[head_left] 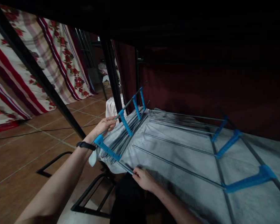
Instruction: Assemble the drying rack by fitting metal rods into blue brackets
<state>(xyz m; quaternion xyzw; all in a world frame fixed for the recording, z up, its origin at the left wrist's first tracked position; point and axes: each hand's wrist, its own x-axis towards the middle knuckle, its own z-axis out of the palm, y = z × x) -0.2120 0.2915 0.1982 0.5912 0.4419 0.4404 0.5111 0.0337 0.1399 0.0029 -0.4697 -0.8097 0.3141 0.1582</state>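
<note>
My left hand (105, 125) is closed around the upper tube (128, 104) of a rack side frame, between two of its blue plastic brackets (125, 123). My right hand (143, 178) grips the end of a thin metal rod (125, 166), whose other end reaches the nearest lower blue bracket (109, 151). Beside that frame lies a bundle of loose metal rods (114, 141). Several separate rods (177, 165) stretch across the grey sheet to a second side frame with blue brackets (249, 180) at the right. My right fingertips are partly hidden.
A grey sheet (177, 144) covers the bunk under me. Dark bed posts (112, 74) rise at the left, and a dark upper bunk hangs overhead. Black metal bars (91, 199) stand low by the tiled floor (49, 146). A flowered curtain (60, 56) hangs behind.
</note>
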